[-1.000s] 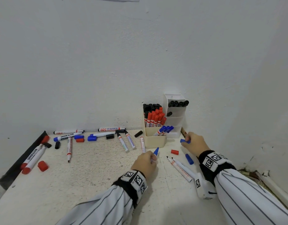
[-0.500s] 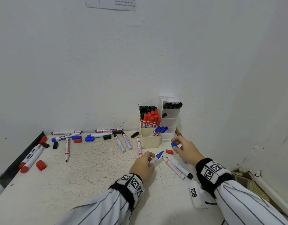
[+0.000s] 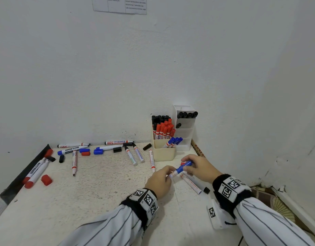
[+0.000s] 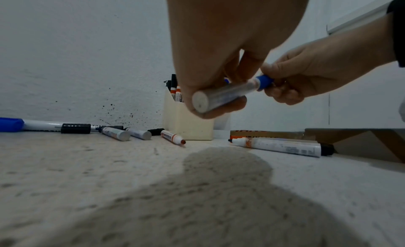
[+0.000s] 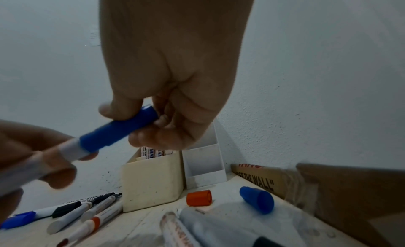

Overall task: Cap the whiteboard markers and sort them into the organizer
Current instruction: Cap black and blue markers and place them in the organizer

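In the lower middle of the head view, both hands hold one blue marker (image 3: 178,170) just above the table (image 3: 100,192). The left hand (image 3: 159,181) has its fingers curled around the white body. The right hand (image 3: 200,168) pinches the blue cap (image 3: 186,165), which already sits over the tip end; whether it is pushed fully home cannot be told.

The long axis of the marker runs from lower left to upper right in that view, so the cap end points toward the organizer (image 3: 164,153), which stands just above the hands against the wall. Blue markers already lean in its front compartment (image 3: 173,142). The right hand is the nearer one to the organizer, and it is at the cap end. So I judge that the coming move is a short push along this axis to seat the cap, then a lift up to that front compartment.
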Demonstrator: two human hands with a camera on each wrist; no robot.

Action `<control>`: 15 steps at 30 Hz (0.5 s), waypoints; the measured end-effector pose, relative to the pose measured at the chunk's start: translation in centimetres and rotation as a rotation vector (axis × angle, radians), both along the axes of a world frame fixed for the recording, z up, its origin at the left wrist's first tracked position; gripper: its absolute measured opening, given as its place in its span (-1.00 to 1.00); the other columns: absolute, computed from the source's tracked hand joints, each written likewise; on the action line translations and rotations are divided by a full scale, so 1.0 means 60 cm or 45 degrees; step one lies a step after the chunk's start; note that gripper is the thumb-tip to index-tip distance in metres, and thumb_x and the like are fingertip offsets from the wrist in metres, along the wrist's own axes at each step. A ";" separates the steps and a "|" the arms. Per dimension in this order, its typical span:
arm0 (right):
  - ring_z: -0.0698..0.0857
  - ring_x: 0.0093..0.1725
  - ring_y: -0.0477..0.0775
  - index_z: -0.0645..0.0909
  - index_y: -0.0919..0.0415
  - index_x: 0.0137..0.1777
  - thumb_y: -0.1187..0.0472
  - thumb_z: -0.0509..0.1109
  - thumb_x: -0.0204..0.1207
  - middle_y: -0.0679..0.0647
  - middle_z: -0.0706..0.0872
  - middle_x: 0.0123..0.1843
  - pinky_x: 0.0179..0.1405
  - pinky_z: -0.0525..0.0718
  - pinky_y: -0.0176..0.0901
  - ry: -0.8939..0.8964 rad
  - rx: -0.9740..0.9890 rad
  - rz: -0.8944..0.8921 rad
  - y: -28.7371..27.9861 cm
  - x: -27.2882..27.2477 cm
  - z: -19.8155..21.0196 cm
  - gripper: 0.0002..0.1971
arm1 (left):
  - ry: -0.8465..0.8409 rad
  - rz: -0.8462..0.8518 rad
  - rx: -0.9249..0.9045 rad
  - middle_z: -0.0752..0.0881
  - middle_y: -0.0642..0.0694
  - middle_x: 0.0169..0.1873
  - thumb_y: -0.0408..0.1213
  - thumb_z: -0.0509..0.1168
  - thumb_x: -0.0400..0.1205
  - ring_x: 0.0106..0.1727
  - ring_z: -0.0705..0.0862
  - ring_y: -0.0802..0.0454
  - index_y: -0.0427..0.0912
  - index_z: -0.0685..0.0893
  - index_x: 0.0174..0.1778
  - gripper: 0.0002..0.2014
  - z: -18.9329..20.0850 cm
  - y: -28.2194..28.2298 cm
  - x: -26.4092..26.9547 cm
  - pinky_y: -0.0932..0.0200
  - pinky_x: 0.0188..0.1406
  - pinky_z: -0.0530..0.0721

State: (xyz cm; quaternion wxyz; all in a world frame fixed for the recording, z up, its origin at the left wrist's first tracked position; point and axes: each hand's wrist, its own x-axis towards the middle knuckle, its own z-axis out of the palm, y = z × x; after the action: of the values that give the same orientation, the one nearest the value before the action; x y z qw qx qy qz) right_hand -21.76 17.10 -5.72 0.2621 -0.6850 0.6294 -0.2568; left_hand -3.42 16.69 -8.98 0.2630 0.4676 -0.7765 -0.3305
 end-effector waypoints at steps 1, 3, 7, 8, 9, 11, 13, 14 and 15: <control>0.62 -0.37 -0.08 0.61 0.02 -0.10 0.13 0.38 0.54 0.01 0.70 -0.28 -0.21 0.63 -0.19 -0.028 0.017 -0.036 0.000 0.000 0.001 -0.98 | 0.046 0.013 0.012 0.67 -0.03 0.04 -0.32 0.12 0.70 0.00 0.60 0.02 -0.06 0.58 0.26 -0.73 0.003 0.000 -0.001 0.16 0.01 0.55; 0.55 -0.45 -0.05 0.58 0.05 -0.28 -0.07 0.30 0.56 -0.04 0.63 -0.44 -0.28 0.57 -0.10 0.037 0.032 -0.087 -0.003 -0.002 0.001 -0.73 | 0.133 0.014 0.014 0.62 0.01 -0.07 -0.22 0.20 0.68 -0.15 0.54 0.15 -0.09 0.61 0.24 -0.76 0.011 0.002 -0.003 0.27 -0.17 0.45; 0.38 -0.42 -0.01 0.35 0.11 -0.46 -0.21 0.10 0.61 -0.02 0.37 -0.49 -0.25 0.38 -0.11 0.105 0.008 -0.143 -0.002 0.002 0.007 -0.50 | 0.245 -0.004 0.077 0.59 0.07 -0.24 -0.18 0.37 0.57 -0.38 0.52 0.20 -0.04 0.65 0.09 -0.81 0.021 0.009 -0.017 0.18 -0.22 0.59; 0.37 -0.42 -0.02 0.34 0.10 -0.45 -0.19 0.09 0.62 -0.02 0.35 -0.48 -0.26 0.37 -0.12 0.081 0.009 -0.162 -0.001 0.003 0.008 -0.51 | 0.272 0.011 0.102 0.63 0.05 -0.22 -0.20 0.36 0.58 -0.43 0.54 0.20 -0.07 0.67 0.10 -0.81 0.023 0.009 -0.022 0.20 -0.26 0.62; 0.36 -0.43 -0.03 0.36 0.09 -0.44 -0.17 0.08 0.64 -0.03 0.36 -0.49 -0.27 0.36 -0.14 0.051 0.005 -0.178 0.000 0.003 0.009 -0.52 | 0.300 0.026 0.120 0.66 0.01 -0.19 -0.21 0.34 0.59 -0.49 0.54 0.20 -0.12 0.70 0.11 -0.80 0.026 0.008 -0.026 0.27 -0.33 0.62; 0.37 -0.46 -0.04 0.40 0.08 -0.41 -0.13 0.08 0.65 -0.03 0.38 -0.49 -0.29 0.37 -0.16 -0.031 -0.008 -0.206 0.001 0.003 0.010 -0.55 | 0.327 0.042 0.135 0.73 -0.08 -0.15 -0.18 0.31 0.62 -0.52 0.53 0.19 -0.16 0.73 0.13 -0.77 0.031 0.008 -0.033 0.29 -0.35 0.57; 0.37 -0.47 -0.04 0.41 0.07 -0.41 -0.12 0.08 0.66 -0.03 0.40 -0.49 -0.29 0.39 -0.14 -0.056 -0.015 -0.214 0.001 0.003 0.008 -0.56 | 0.342 0.041 0.172 0.75 -0.18 -0.15 -0.16 0.29 0.64 -0.48 0.51 0.14 -0.18 0.74 0.12 -0.76 0.035 0.010 -0.039 0.22 -0.35 0.55; 0.38 -0.47 -0.03 0.41 0.06 -0.40 -0.13 0.08 0.65 -0.02 0.40 -0.48 -0.27 0.40 -0.11 -0.062 -0.002 -0.219 0.000 0.001 0.006 -0.57 | 0.366 0.038 0.221 0.74 -0.20 -0.19 -0.18 0.27 0.65 -0.50 0.49 0.11 -0.20 0.74 0.11 -0.76 0.035 0.012 -0.041 0.23 -0.44 0.53; 0.39 -0.46 -0.02 0.43 0.05 -0.39 -0.15 0.08 0.64 -0.01 0.40 -0.48 -0.25 0.42 -0.08 -0.066 0.015 -0.218 -0.001 -0.001 0.002 -0.57 | 0.405 0.035 0.291 0.72 -0.18 -0.24 -0.20 0.25 0.67 -0.53 0.47 0.10 -0.24 0.73 0.10 -0.76 0.036 0.014 -0.043 0.26 -0.54 0.50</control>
State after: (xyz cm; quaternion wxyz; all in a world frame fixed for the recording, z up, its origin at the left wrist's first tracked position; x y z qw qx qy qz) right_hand -21.79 17.03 -5.60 0.2596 -0.6202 0.6801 -0.2923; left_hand -6.01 17.53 -6.83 0.3319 0.4468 -0.6761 -0.4827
